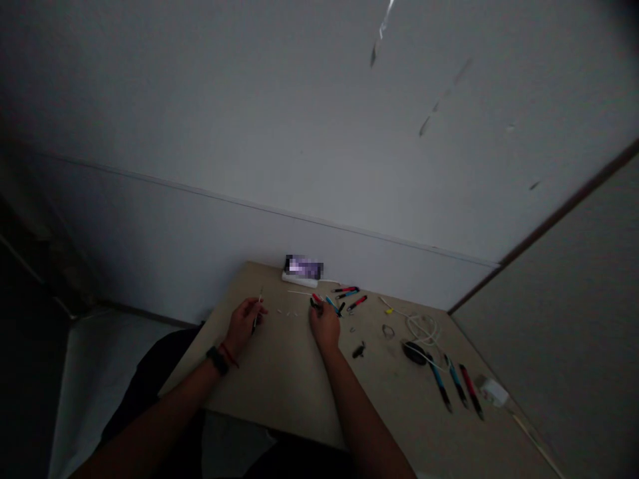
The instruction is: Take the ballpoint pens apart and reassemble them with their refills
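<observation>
My left hand point(243, 326) grips a thin dark pen part point(257, 315) upright between its fingers, above the pale wooden table point(279, 376). My right hand point(324, 324) pinches a small red-and-black pen piece point(315, 301) at its fingertips. Between the hands lie several tiny pale pieces point(288, 313). A long white pen refill point(299, 292) rests just beyond them. Several disassembled pen parts in red, blue and black point(347, 293) lie just past my right hand. The picture is dim, so fine details of the held pieces are hard to tell.
A blurred phone point(303, 267) stands on a white strip at the far edge. To the right lie a white cable point(422, 329), a black oval object point(414, 352), several long pens point(456, 380) and a white charger point(494, 392). Walls bound the far and right sides.
</observation>
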### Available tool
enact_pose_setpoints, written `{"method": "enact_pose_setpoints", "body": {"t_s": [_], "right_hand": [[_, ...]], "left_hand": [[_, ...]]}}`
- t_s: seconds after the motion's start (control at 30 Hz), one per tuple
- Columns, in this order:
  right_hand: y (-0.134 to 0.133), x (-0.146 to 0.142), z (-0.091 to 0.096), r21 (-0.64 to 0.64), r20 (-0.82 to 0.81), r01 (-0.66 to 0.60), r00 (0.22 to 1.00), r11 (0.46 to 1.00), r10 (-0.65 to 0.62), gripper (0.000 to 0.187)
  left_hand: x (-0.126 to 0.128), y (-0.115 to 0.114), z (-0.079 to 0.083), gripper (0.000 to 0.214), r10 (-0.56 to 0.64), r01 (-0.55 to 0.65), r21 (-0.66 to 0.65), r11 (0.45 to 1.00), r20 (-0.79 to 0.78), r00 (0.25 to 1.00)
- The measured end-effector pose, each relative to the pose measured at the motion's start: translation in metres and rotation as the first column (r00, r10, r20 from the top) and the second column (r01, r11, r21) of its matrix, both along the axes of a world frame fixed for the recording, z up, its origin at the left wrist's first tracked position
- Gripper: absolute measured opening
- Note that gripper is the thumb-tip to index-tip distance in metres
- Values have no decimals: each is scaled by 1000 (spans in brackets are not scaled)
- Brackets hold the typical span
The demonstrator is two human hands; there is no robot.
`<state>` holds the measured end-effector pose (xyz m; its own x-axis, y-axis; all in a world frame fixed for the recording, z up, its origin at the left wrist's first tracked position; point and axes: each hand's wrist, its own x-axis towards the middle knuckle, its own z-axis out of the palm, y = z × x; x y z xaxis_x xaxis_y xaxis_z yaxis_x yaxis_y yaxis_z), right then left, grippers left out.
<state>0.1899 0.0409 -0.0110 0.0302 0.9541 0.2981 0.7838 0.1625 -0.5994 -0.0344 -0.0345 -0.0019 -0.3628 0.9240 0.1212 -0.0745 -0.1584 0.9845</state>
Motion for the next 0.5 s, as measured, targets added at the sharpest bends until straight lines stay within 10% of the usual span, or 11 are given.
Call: {"method": "enact_pose_setpoints", "body": {"t_s": [0.5], "right_hand": [[18, 0, 9, -184, 34, 36, 999, 982, -30, 27]], "left_hand": [[1, -32, 1, 48, -72, 71, -13, 997, -106, 992]]}}
